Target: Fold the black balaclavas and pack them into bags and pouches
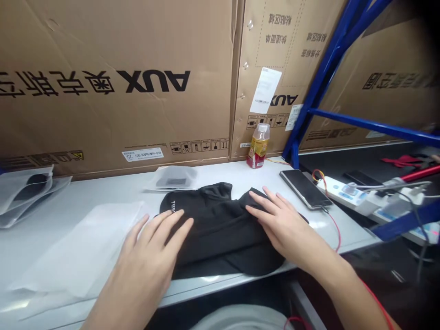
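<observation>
A black cloth item with white lettering (220, 233), perhaps a garment, lies spread out near the front edge of the white table. My left hand (154, 243) rests on its left side, fingers apart, partly covering the lettering. On the right side of the cloth lies my right hand (275, 215), its fingers spread and flat. Neither hand grips anything. To the left of the cloth is a translucent plastic bag (85, 243) lying flat. Just behind the cloth sits a smaller clear bag (175, 178) with something dark inside.
Large cardboard boxes (113, 41) line the back. A drink bottle (258, 145), a phone (305, 188) on a red cable, and power strips (343, 192) are on the right beside a blue metal frame (319, 78). Bags with black contents (30, 192) lie at far left.
</observation>
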`<state>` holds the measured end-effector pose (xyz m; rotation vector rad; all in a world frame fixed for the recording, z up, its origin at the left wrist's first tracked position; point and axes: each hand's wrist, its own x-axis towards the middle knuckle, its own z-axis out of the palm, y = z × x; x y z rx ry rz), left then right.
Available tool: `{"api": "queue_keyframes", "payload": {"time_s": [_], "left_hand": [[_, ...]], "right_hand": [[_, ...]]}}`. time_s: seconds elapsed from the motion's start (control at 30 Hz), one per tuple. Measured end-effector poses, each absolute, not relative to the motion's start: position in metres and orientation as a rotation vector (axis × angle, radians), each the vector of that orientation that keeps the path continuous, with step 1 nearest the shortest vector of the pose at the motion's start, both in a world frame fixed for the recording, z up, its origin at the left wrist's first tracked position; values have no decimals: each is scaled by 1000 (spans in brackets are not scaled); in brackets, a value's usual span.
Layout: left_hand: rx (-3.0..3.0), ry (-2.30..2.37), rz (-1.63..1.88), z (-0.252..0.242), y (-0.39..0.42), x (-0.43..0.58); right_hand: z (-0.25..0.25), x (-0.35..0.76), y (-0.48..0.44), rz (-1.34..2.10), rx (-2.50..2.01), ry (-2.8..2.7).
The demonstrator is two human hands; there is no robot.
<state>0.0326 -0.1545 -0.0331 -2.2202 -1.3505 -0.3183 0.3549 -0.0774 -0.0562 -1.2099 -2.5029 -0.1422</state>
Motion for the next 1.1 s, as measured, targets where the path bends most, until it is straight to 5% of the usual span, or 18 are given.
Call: {"api": "queue_keyframes", "payload": {"time_s": [0.37,0.6,1.1], "left_hand": [[-2606,-1377,-250,-78,-140,56],[-2633,-1452,-278,-75,-143,58],[-2635,-1342,-254,-58,-143,78]], "right_hand": [[-67,337,-86,404,-1038,-2619],[-73,396,-64,-25,-1554,-2265],[-44,410,-82,158,-1886,-1908]]}}
